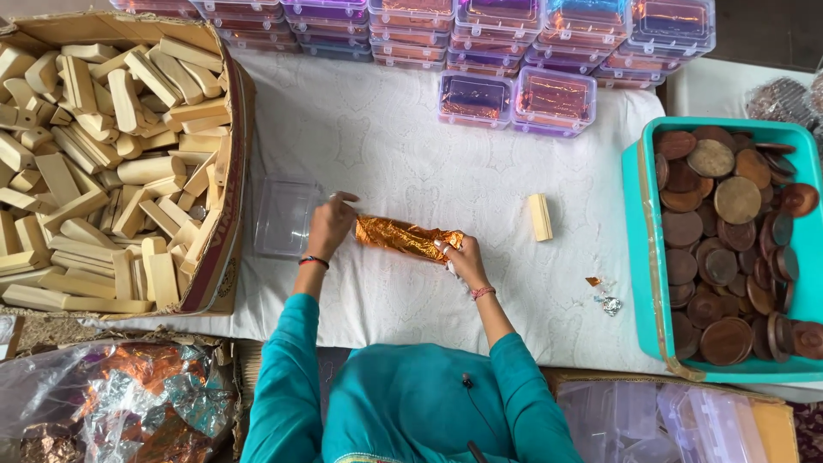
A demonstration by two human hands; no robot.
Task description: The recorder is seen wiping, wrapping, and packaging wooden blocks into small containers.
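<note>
A long parcel wrapped in crinkled orange foil [403, 236] lies on the white cloth [386, 146] in front of me. My left hand [330, 225] pinches its left end and my right hand [463, 257] grips its right end. A clear plastic box [283, 217] stands open just left of my left hand. One bare pale wooden block [539, 217] lies on the cloth to the right of the parcel.
A cardboard box [225, 249] full of pale wooden blocks fills the left. A teal tub [639, 249] of brown discs stands right. Stacks of lidded clear boxes [514, 101] line the back. Foil scraps [607, 302] lie near the tub; a foil bag [129, 403] is bottom left.
</note>
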